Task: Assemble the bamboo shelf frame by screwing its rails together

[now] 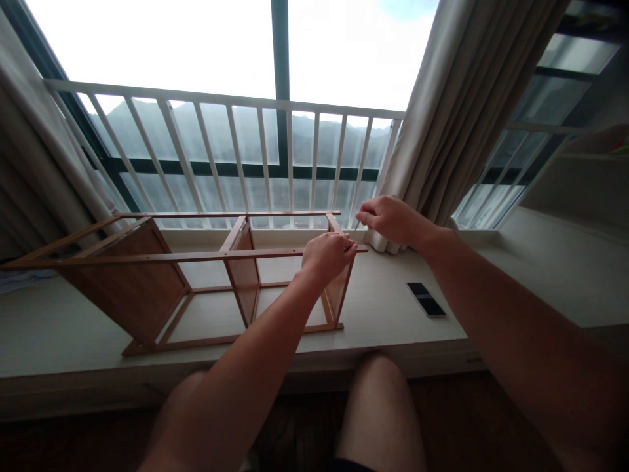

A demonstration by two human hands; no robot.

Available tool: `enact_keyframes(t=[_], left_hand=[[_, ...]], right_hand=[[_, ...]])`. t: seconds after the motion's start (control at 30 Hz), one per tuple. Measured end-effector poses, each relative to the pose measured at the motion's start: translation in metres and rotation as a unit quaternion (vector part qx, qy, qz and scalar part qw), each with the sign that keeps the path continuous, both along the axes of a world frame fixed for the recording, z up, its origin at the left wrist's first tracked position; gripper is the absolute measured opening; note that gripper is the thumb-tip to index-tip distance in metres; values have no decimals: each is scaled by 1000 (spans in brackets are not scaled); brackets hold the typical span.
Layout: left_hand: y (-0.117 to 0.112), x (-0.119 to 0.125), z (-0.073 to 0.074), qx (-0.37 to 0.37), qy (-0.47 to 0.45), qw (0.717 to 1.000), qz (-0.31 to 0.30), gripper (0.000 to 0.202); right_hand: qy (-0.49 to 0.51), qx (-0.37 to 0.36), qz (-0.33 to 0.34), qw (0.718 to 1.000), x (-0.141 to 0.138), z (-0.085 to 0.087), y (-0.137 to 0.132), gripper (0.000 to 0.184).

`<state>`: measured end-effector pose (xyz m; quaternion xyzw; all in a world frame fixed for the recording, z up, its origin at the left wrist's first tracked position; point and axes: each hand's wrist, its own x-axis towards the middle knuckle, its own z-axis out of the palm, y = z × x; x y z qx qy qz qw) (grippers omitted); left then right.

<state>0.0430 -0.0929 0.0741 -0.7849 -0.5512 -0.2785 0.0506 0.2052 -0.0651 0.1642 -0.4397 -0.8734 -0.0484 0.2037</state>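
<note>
A brown wooden shelf frame (pixel 240 272) lies on its side on the white window ledge (pixel 383 314), its panels standing upright between the rails. My left hand (pixel 328 254) is closed around the right end of the near upper rail (pixel 265 254), by the end panel. Just above and to the right, my right hand (pixel 386 217) pinches a thin metal rod (pixel 357 225), perhaps a hex key, which slants down toward my left fingertips. Whether its tip touches the frame is hidden by my fingers.
A dark phone (pixel 426 299) lies on the ledge right of the frame. Behind stands a white railing (pixel 228 131) before the window, with a beige curtain (pixel 457 111) at the right and another curtain (pixel 44 157) at the left. My knees are below the ledge's front edge.
</note>
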Motion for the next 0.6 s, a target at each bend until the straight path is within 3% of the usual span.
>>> enact_keyframes(t=[0.13, 0.27, 0.6], left_hand=[[1, -2, -2, 10, -4, 1000, -9, 36], [2, -2, -2, 14, 2, 1000, -19, 36], [3, -3, -4, 13, 10, 1000, -22, 36]], right_hand=[[-18, 22, -20, 999, 2, 4, -2, 34], [-17, 21, -36, 999, 0, -3, -3, 36], [40, -33, -67, 996, -3, -15, 2, 31]])
